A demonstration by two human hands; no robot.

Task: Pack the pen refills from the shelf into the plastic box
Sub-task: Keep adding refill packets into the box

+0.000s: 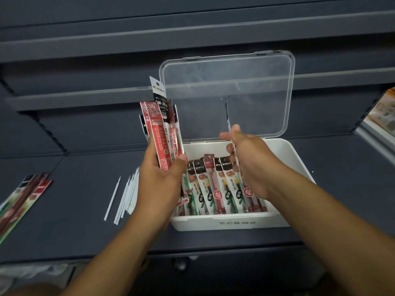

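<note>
Left hand (162,180) grips upright refill packets (162,133) at 9 o'clock of the plastic box (288,154). Right hand (250,163) curls over packed refills (220,189) at 3 o'clock; I cannot tell whether it holds one.

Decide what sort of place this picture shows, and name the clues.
Probably a stationery shop or stockroom: rows of dark display shelves, retail-packed pen refills in the left hand, and more packets lying on the shelf.
</note>
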